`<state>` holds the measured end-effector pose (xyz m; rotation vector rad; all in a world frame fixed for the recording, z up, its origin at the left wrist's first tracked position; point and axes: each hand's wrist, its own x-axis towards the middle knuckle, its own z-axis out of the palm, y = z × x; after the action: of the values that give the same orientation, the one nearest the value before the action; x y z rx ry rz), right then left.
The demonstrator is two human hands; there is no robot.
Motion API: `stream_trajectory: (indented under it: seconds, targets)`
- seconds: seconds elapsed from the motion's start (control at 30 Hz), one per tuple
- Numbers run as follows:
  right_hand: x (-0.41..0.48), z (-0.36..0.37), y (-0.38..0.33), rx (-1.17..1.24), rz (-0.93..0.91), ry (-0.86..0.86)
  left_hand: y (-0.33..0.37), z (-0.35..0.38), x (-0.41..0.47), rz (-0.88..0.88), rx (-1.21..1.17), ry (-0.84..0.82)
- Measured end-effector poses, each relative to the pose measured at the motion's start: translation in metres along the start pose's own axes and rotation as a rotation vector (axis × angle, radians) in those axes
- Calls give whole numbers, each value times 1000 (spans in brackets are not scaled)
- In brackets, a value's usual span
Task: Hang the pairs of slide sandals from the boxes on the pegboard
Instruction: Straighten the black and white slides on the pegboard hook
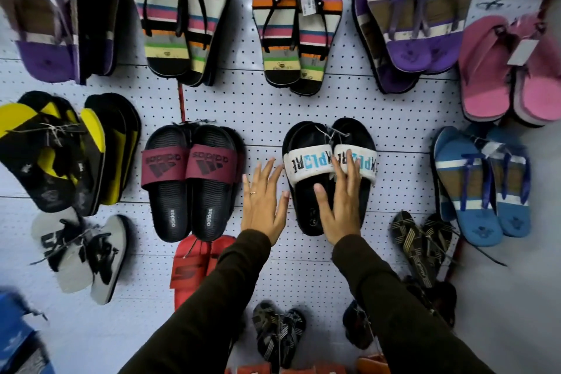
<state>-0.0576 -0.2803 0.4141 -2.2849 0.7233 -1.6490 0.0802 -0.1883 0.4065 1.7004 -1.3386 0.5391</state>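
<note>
A pair of black slide sandals with white lettered straps (306,165) hangs from a hook on the pale pegboard (264,106), right of centre. My right hand (341,203) lies flat on this pair with fingers spread, covering its lower right part. Just left of the pair, my left hand (264,200) is open with fingers apart, close to the board and holding nothing. Another pair of black slides with maroon straps (189,182) hangs to the left of my left hand.
Striped, purple, pink, blue, yellow-black and grey flip-flop pairs hang all around. A red pair (191,267) hangs below the maroon slides. Dark patterned sandals (277,334) hang lower down. A blue box (15,340) shows at the bottom left. An orange item (373,365) sits at the bottom edge.
</note>
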Motion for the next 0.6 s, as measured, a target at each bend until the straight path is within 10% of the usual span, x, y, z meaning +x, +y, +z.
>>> stream_trajectory:
  seconds: [0.33,0.6]
  targets:
    - [-6,110,-103,-44,-195,-217,-106,-96,-12,-193,120,236]
    - [-17,176,-133,-265,-226,-357,-177,-116,-17,-137,131,71]
